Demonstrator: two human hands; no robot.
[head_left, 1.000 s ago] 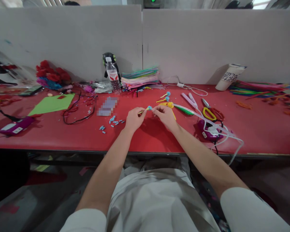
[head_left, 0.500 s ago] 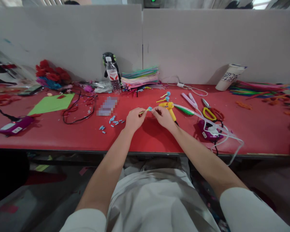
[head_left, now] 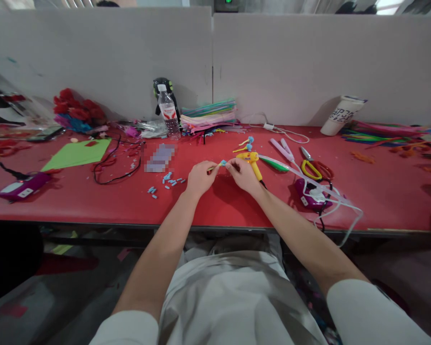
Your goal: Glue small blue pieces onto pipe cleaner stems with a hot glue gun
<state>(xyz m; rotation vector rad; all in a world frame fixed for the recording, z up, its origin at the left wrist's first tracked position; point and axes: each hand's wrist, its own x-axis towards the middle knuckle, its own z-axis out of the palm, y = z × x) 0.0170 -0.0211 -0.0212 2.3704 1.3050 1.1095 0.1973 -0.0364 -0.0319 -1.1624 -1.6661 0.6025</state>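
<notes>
Between my two hands is a small pipe-cleaner flower [head_left: 223, 163] with a blue head and a yellow stem. My left hand [head_left: 202, 177] pinches the stem between thumb and fingers. At the blue head, the fingertips of my right hand [head_left: 243, 174] are closed; they hide part of it. A yellow hot glue gun [head_left: 252, 159] lies just beyond my right hand. Past that rest similar blue-and-yellow flowers [head_left: 250, 141]. Short blue pipe-cleaner pieces [head_left: 171, 181] are scattered left of my left hand.
Scissors with yellow and red handles [head_left: 311, 168], a pink hair-straightener-like tool [head_left: 283, 149] and a purple box with cables [head_left: 307, 195] lie right. Behind stand a water bottle [head_left: 168, 112], a pipe-cleaner bundle [head_left: 209, 116] and a white cup [head_left: 341, 116]. Green paper [head_left: 77, 155] is left.
Both hands stay in nearly the same place, still closed at the small flower. Its blue head has shifted very slightly between the fingertips.
</notes>
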